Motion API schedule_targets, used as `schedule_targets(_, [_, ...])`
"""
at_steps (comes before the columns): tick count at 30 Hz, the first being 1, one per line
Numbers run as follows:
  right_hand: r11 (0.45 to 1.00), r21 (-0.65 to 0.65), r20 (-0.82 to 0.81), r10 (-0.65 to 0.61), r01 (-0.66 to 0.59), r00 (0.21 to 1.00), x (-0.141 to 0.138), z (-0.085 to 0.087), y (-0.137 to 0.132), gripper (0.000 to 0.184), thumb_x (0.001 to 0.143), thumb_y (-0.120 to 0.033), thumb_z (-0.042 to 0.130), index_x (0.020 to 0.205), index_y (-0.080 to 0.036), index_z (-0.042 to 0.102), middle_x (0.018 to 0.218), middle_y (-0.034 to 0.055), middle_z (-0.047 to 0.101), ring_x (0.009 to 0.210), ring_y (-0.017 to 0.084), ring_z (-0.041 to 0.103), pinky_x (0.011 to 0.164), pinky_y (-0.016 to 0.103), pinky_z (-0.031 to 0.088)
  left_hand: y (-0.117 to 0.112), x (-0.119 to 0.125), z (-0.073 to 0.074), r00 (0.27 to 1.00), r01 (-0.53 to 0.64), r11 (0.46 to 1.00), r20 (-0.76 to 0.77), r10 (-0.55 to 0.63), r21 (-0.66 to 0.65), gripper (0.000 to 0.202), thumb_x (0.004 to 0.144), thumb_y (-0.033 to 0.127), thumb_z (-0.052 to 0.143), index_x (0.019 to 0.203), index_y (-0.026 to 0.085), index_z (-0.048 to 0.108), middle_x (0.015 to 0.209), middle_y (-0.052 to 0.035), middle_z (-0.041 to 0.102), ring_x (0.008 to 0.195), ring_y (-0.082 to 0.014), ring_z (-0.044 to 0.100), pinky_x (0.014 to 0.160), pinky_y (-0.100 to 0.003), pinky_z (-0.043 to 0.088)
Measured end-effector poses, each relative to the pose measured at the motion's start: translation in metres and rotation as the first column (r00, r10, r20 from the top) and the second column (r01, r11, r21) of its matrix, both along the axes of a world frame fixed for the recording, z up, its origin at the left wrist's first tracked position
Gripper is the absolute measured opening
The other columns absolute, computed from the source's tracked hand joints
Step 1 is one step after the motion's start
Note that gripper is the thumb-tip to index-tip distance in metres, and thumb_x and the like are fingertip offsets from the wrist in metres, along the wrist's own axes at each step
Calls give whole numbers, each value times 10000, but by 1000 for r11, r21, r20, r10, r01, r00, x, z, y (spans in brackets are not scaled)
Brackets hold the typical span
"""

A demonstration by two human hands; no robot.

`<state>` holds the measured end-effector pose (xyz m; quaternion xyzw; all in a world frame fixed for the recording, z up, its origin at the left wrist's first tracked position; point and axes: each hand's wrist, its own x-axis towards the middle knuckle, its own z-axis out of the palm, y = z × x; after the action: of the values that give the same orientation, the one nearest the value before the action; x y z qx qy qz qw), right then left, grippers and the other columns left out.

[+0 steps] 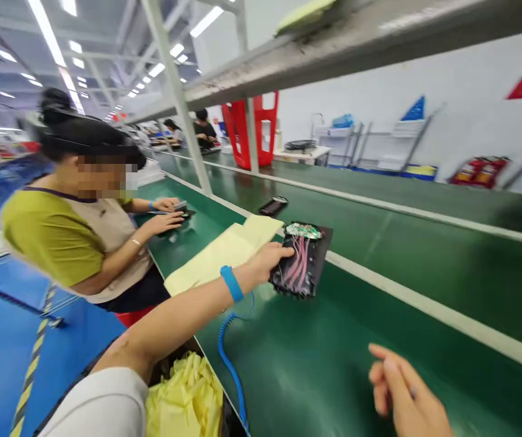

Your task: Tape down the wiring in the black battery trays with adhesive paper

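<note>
A black pack [307, 274] sits just right of centre in the frame, held by the left hand [267, 260] with the thumb over its left edge and the other fingers mostly hidden behind it. The right hand [409, 394], at the lower right, is well apart from it, index finger extended and the others loosely curled; whether it holds anything small, I cannot tell. The pack looks moderately heavy and stiff, perhaps a little slick, while the green circuit board [304, 230] along its top and the pink wires [298, 261] across its face look fragile — the side edges seem the safer hold. Just behind it, a pale strip [393, 291] crosses the green work surface [306, 358] diagonally. Yellow sheets [210, 255] lie to the left, with a co-worker [70, 224] beyond, and a blue coiled cord [227, 355] runs down the lower middle beside the near edge. The widest room for moving stretches from below the pack towards the lower right — a metal beam [334, 57] spans the top.
</note>
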<state>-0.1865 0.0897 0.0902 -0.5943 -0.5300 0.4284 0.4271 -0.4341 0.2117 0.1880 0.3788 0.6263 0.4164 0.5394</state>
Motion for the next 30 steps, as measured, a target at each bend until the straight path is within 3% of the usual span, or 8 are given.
schedule_targets(4, [974,-166,-57,-167,155,984,74,3,-29,607,795,-648,456,1133,-157,570,792,57,650,377,90,376,344,240,305,-80,130,-57,967,251,963,78,-244,-95,69,798,215,525,789,153,496,714,-30,614,605,-137,590,560,-260,490])
schedule_targets(8, [985,-56,298,-141,165,944,120,-9,-72,542,849,-577,390,1121,-165,614,884,79,673,569,169,563,490,289,452,-131,199,-90,928,369,927,-31,-371,-65,170,843,251,443,981,157,472,887,-62,615,751,-139,598,682,-263,490])
schedule_targets(10, [994,49,456,-111,100,883,131,-18,-87,490,882,-507,368,1128,-159,609,969,89,663,791,216,621,648,323,504,-142,208,-92,888,436,900,-151,-434,-21,288,830,282,474,1093,166,473,973,-74,603,846,-158,584,769,-281,476])
schedule_targets(12, [989,142,550,-106,33,828,135,-26,-95,434,915,-429,347,1141,-150,590,1001,93,648,846,214,626,665,318,511,-146,205,-87,820,513,858,-304,-485,13,364,801,319,518,1139,183,507,1031,-78,575,903,-187,557,840,-327,452])
schedule_targets(16, [960,279,728,-222,15,648,136,-30,-91,347,931,-322,377,1132,-140,593,995,88,633,594,161,609,408,276,433,-139,195,-74,649,622,783,-578,-494,29,351,813,327,472,1105,168,585,1012,-87,564,1012,-255,494,933,-438,383])
schedule_targets(20, [960,280,841,-238,-14,486,137,-28,-79,295,910,-271,445,1104,-150,632,983,72,628,392,96,495,306,270,339,-119,206,-81,548,657,753,-711,-440,40,347,779,236,485,1096,141,591,926,-78,575,921,-235,525,869,-410,428])
schedule_targets(25, [946,324,810,-266,-21,522,138,-30,-75,302,923,-272,427,1126,-147,613,1108,80,623,506,118,596,347,254,414,-101,224,-88,516,684,725,-758,-398,85,350,821,205,419,1132,194,578,966,-49,568,856,-181,550,837,-345,452])
schedule_targets(30, [932,361,773,-277,-35,571,139,-35,-78,327,923,-272,421,1206,-145,523,1150,68,628,629,151,659,377,241,454,-118,216,-80,521,673,736,-752,-403,72,355,888,311,371,1157,166,551,963,-65,571,845,-177,571,813,-336,472])
